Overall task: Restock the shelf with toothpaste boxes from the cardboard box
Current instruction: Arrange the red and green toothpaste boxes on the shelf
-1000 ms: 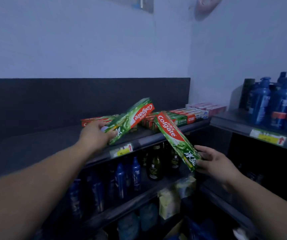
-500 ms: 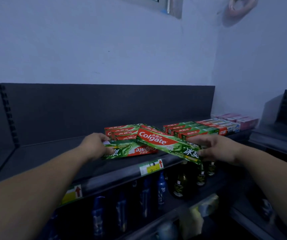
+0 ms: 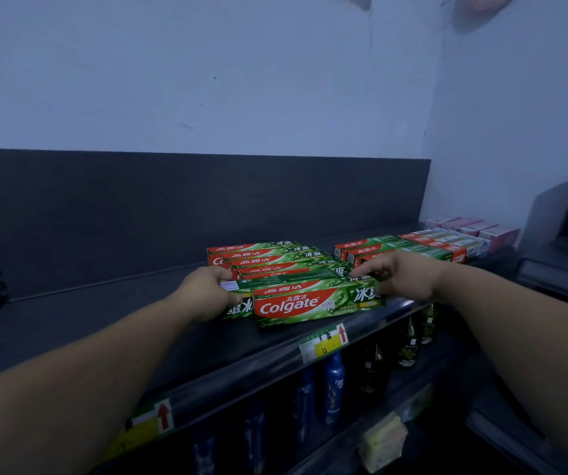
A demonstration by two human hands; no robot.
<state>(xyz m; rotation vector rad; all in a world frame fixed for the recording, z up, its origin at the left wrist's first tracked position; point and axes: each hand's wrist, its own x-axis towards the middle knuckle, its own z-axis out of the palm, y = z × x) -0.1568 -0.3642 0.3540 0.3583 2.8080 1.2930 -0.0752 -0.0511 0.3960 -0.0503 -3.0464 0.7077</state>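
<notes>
Step in hand: setting stock down on the top tier of the dark metal shelf [image 3: 104,323]. Two long green-and-red cardboard Colgate cartons lie lengthwise near the front rail, one directly behind the other and touching. The front toothpaste box [image 3: 317,303] faces outward with its brand name readable. The rear toothpaste box [image 3: 241,306] projects past it to the left, its print upside down. The left hand [image 3: 203,293] pinches the left end of the rear toothpaste box, thumb above and fingers curled beneath. The right hand [image 3: 402,279] grips the right end of the front toothpaste box, fingers laid over its top edge; how far they wrap behind is hidden. Both cartons appear to bear on the shelf, so the placement is judged nearly complete. The next move calls for letting go cleanly, pushing the pair square against the row behind, and returning to the supply carton for more — that cardboard box is not in view, so the remaining quantity cannot be assessed. Contents of the top tier: a row of matching green-and-red cartons [image 3: 262,258] directly behind the pair, a second group of red-and-green cartons [image 3: 378,248] to the right, and pale pink cartons [image 3: 474,228] at the far end. The tier below holds blue plastic bottles [image 3: 334,385] and dark glass bottles [image 3: 406,344]. Yellow price labels [image 3: 323,342] sit on the front rail.
</notes>
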